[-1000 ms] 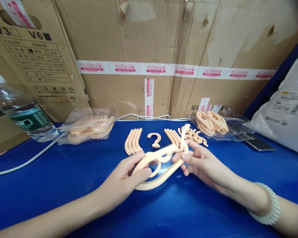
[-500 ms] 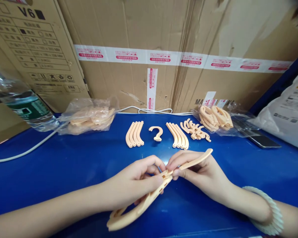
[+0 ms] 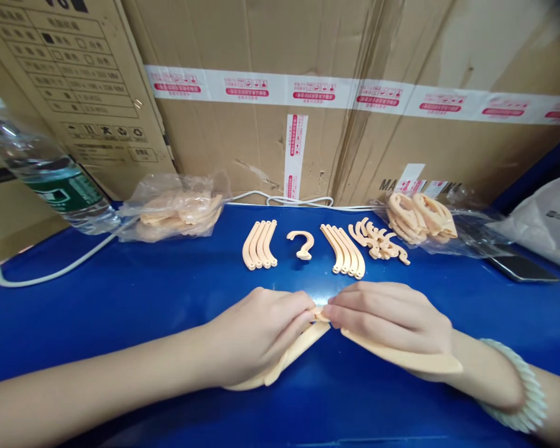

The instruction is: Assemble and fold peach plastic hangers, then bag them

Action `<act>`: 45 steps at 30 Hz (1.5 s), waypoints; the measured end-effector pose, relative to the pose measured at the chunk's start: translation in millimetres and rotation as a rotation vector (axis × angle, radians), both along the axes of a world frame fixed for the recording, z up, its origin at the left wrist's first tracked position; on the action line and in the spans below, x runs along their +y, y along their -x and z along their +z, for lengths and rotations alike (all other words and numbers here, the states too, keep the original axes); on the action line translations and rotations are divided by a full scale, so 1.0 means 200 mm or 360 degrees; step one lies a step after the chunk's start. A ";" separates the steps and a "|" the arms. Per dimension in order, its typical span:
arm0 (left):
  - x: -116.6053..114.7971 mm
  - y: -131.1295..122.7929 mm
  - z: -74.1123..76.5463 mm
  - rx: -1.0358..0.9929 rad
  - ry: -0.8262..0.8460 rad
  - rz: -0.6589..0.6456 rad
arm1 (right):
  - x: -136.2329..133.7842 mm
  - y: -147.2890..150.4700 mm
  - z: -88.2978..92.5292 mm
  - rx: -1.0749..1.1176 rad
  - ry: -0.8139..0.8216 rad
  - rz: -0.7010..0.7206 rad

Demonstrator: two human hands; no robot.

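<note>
My left hand is closed over a beige curved hanger arm and presses it onto the blue table. My right hand is closed over a second hanger arm that points right. The two arms meet under my fingertips at the middle. Beyond my hands lie a row of left arms, a single hook, a row of right arms and a small heap of hooks.
Cardboard boxes wall off the back. A plastic bag of parts lies at the back left, another bag at the back right. A water bottle and a white cable are at the left, a phone at the right.
The two hanger arms were held up and folded together; now they are spread apart and pressed flat on the table, joined at the middle. My hands have come down nearer to me.
</note>
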State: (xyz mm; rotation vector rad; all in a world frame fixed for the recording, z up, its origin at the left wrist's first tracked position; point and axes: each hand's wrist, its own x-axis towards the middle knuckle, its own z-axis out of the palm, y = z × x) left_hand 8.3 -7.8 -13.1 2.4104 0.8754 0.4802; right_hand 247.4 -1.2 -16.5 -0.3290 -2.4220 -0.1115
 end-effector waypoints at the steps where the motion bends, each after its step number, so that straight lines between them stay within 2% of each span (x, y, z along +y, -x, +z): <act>1: 0.00 0.00 -0.01 0.0017 -0.0056 -0.0023 | 0.00 0.00 0.00 -0.0020 -0.0132 -0.0010; 3: 0.00 0.01 -0.02 0.0057 -0.0118 -0.0062 | 0.00 0.00 0.00 -0.0063 -0.0332 0.0004; 5: 0.00 0.01 -0.02 0.0082 -0.0121 -0.0082 | -0.01 0.01 0.02 -0.0154 -0.0419 0.0038; 8: 0.01 0.01 0.00 0.0048 0.0013 -0.0130 | -0.06 0.01 0.07 -0.0311 -0.0543 0.0124; 10: 0.02 0.01 0.01 -0.0024 0.0117 -0.0151 | -0.07 0.00 0.09 -0.0301 -0.0531 0.0126; 13: 0.05 0.02 0.00 -0.0266 0.0377 0.0001 | -0.03 -0.06 0.13 0.0011 -0.0177 -0.0164; 16: 0.09 0.03 -0.01 -0.0755 0.1017 0.0219 | 0.11 -0.19 0.19 0.0272 0.0186 -0.0622; 18: 0.11 0.03 -0.02 -0.1055 0.1358 0.0330 | 0.21 -0.30 0.22 0.0227 0.0490 -0.0908; 22: 0.13 0.03 -0.01 -0.1295 0.1579 0.0598 | 0.36 -0.45 0.21 -0.0168 0.0861 -0.1157; 26: 0.12 0.03 0.00 -0.1450 0.1735 0.0740 | 0.43 -0.47 0.12 -0.0370 0.0890 -0.1342; 31: 0.12 0.03 0.00 -0.1639 0.1764 0.0580 | 0.44 -0.45 0.06 -0.0381 0.0818 -0.1433; 33: 0.12 0.03 0.00 -0.1659 0.1748 0.0532 | 0.38 -0.40 0.06 -0.0309 0.0623 -0.1464; 35: 0.12 0.03 0.00 -0.1638 0.1726 0.0495 | 0.27 -0.29 0.08 -0.0182 0.0292 -0.1370; 39: 0.11 0.02 0.02 -0.1573 0.1671 0.0494 | 0.02 -0.02 0.09 -0.0287 -0.0022 -0.0437; 40: 0.11 0.01 0.02 -0.1570 0.1663 0.0527 | -0.02 0.03 0.08 -0.0344 -0.0101 -0.0298; 42: 0.09 0.01 0.02 -0.1591 0.1673 0.0642 | -0.08 0.09 0.06 -0.0409 -0.0168 -0.0141; 45: 0.06 0.00 0.01 -0.1675 0.1676 0.0715 | -0.08 0.10 0.01 -0.0412 -0.0082 -0.0124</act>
